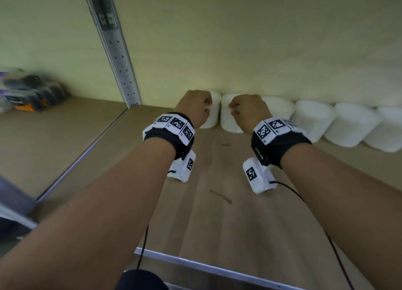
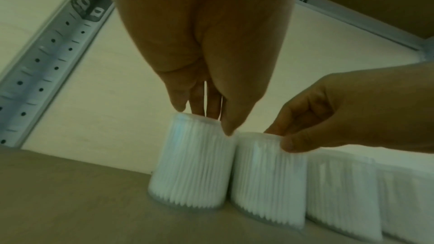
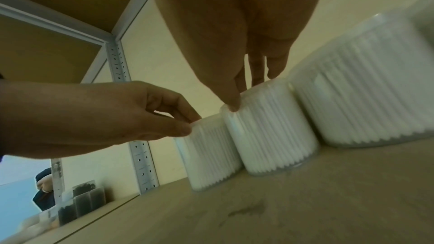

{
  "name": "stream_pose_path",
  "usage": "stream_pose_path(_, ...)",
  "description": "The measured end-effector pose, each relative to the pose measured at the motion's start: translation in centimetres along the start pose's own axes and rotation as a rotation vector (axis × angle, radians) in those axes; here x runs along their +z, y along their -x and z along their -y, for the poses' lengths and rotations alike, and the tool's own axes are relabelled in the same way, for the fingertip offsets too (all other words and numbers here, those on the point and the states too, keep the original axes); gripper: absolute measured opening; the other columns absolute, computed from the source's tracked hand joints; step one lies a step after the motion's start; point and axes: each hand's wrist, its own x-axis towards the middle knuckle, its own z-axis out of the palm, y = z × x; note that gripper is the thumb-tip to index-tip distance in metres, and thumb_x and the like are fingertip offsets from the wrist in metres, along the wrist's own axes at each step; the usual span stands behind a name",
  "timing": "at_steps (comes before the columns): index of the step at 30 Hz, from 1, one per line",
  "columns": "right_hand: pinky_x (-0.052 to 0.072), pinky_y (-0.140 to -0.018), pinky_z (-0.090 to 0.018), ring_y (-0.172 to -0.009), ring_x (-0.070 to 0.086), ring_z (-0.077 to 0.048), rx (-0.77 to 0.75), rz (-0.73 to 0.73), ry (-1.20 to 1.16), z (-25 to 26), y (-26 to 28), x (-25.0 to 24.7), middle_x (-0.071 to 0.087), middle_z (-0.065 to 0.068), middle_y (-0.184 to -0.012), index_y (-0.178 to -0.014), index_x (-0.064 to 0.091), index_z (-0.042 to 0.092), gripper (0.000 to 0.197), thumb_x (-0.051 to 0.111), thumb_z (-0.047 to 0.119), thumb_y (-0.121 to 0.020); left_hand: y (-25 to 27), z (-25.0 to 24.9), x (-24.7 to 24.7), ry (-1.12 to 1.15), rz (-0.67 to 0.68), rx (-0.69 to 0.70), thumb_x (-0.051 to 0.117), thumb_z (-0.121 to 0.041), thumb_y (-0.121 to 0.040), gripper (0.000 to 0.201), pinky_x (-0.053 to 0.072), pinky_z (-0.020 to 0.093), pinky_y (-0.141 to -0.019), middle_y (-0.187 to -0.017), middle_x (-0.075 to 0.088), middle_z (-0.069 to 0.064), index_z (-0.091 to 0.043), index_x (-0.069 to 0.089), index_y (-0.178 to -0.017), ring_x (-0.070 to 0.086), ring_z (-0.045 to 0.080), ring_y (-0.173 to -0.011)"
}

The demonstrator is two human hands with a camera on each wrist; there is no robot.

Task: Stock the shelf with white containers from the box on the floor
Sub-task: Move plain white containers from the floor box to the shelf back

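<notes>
The left hand [image 1: 196,106] pinched the rim of the end container [image 2: 191,162], and the right hand [image 1: 248,111] pinched its neighbour [image 2: 267,173] likewise; both stood on the shelf board [image 1: 217,202] just beneath the fingertips, touching each other and closing a row of containers [image 1: 352,126] that ran on beyond the right hand. A careless release, or a knuckle dragging back, could tip either one, since they were held only at the top. The head view hid the fingers behind the knuckles; the wrist views showed thumb and fingertips on the rims, though blur left the firmness of the grip uncertain.
</notes>
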Motion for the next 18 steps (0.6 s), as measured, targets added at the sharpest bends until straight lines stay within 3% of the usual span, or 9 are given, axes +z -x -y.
stream_pose_path(3,0.026,-0.113,-0.029,-0.14,0.034,-0.026,0.002,0.111,0.002,-0.1,1.2,-0.4,0.032,-0.01,-0.155,-0.143,0.043,0.012,0.048,0.05,0.014,-0.096,1.3,-0.2,-0.8,0.0,0.118,-0.03,0.06,-0.019,-0.089,0.049,0.036,0.03,-0.104,-0.142,0.045,0.011,-0.01,0.046,-0.136,0.045,0.026,-0.129)
stream_pose_path(5,0.02,-0.117,-0.032,-0.145,0.025,-0.026,-0.022,0.11,-0.004,-0.1,2.7,-0.5,0.02,-0.01,-0.159,-0.147,0.037,0.012,0.054,0.053,0.017,-0.095,2.8,-0.3,-1.5,0.047,0.117,-0.064,0.063,-0.021,-0.088,0.055,0.036,0.029,-0.101,-0.143,0.037,0.012,-0.011,0.042,-0.138,0.043,0.026,-0.128)
stream_pose_path(11,0.038,-0.105,-0.03,-0.125,0.05,-0.027,-0.022,0.071,-0.101,1.1,10.1,-2.2,0.05,-0.014,-0.137,-0.133,0.054,0.008,0.044,0.058,0.015,-0.089,9.5,-1.8,-3.8,0.05,0.141,-0.065,0.064,-0.026,-0.086,0.05,0.037,0.023,-0.087,-0.131,0.044,0.01,-0.013,0.047,-0.132,0.05,0.023,-0.115)
stream_pose_path(18,0.035,-0.079,-0.017,-0.105,0.06,-0.02,-0.049,-0.024,-0.193,3.8,19.4,-4.9,0.062,-0.007,-0.12,-0.12,0.064,0.014,0.032,0.059,0.027,-0.091,18.6,-4.5,-5.1,0.239,0.072,-0.061,0.068,-0.032,-0.083,0.043,0.043,0.025,-0.087,-0.124,0.056,0.001,-0.019,0.056,-0.122,0.056,0.015,-0.106)
